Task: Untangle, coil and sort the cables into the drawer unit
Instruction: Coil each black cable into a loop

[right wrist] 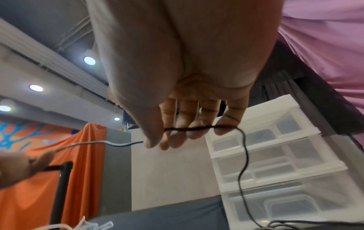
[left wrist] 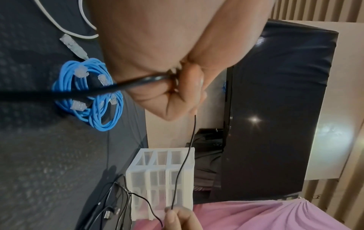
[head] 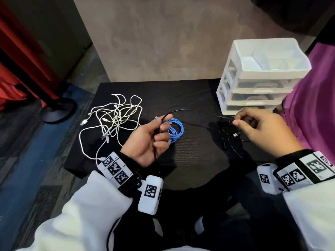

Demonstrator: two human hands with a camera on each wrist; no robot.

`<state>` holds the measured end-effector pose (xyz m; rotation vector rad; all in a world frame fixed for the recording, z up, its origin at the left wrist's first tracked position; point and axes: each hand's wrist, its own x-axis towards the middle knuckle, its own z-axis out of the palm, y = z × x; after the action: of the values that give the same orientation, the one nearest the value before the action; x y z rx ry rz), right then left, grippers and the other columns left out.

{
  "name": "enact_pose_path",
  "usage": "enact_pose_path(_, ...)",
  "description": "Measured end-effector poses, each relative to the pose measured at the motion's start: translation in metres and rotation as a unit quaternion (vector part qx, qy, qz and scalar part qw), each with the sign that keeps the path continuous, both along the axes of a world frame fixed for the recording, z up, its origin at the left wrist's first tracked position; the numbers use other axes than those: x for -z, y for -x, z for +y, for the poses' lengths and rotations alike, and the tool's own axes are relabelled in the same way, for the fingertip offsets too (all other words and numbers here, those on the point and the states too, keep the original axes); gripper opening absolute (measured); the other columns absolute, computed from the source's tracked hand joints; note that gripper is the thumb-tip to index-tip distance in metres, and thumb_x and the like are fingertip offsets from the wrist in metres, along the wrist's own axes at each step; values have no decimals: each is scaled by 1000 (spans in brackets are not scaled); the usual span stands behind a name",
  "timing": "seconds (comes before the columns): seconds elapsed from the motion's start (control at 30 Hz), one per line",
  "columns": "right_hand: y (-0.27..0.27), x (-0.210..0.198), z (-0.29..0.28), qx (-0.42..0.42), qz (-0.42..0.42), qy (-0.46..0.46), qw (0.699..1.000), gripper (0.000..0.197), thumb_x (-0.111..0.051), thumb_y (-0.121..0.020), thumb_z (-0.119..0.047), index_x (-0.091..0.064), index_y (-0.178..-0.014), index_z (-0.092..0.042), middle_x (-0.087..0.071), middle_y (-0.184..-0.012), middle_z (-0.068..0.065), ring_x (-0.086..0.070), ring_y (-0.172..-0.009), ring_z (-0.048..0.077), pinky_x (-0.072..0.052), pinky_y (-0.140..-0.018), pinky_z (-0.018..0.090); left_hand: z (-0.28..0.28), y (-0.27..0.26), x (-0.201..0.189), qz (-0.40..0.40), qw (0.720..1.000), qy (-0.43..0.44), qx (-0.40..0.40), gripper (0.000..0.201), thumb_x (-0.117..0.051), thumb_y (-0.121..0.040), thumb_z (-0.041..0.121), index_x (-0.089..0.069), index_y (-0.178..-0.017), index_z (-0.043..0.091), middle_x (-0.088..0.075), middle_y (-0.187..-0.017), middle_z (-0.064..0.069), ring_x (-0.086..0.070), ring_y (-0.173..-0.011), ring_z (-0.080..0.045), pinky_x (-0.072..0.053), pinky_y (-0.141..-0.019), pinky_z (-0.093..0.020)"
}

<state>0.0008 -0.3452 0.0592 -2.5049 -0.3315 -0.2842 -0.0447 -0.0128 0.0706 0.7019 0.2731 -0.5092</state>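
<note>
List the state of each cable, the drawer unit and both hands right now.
black cable: held by both hands, the rest loose on the table
blue cable: coiled, lying on the table
white cables: tangled heap
drawer unit: three drawers closed, top tray open
left hand: gripping black cable
right hand: pinching black cable

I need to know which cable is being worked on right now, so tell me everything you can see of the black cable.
The black cable is thin, dark and flexible, with a plug lying on the black mat. The left hand grips one stretch; the right hand pinches another. Between them it spans in a shallow arc above the mat. The rest lies in loose loops in front of the drawer unit, not yet coiled.
</note>
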Motion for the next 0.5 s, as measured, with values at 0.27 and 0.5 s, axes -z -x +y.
enact_pose_path(0.27, -10, 26, -34, 84, 78, 205, 972, 14, -71, -90, -49, -72, -94, -36, -64, -111, -11, -39, -123, 28, -34, -99, 49, 18, -4, -6, -29, 997, -41, -61, 19, -48, -101, 24, -63, -108, 15, -35, -67, 10, -11, -51, -5, -9, -41, -16)
enact_pose_path(0.5, 19, -14, 20, -24, -20, 119, 992, 70, -64, -90, -65, -46, -151, -35, -46, -155, -6, -37, -139, 31, -33, -112, 56, -13, 11, 2, -136, 940, -312, 24, 26, -41, -108, 20, -66, -113, 15, -28, -64, 6, -17, -47, -4, -13, -38, -14)
